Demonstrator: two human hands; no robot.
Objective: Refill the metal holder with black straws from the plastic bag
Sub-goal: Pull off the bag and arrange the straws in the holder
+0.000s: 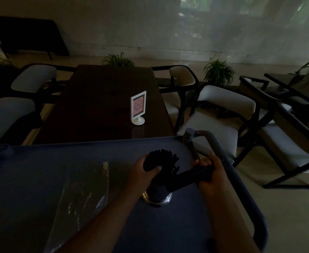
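On the cart (40, 161), the left hand (142, 169) curls its fingers (157, 168) round the black straws (161, 157) standing in the metal holder (157, 199), while the right hand (213, 171) clutches another bundle (192, 175); they look light and slippery, best squeezed mid-length.

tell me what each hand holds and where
The left hand grips the black straws in the metal holder just below their tops; the right hand grips a second bundle at its upper end.

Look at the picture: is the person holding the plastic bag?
No: the plastic bag lies on the cart top, while the left hand and right hand each grip black straws.
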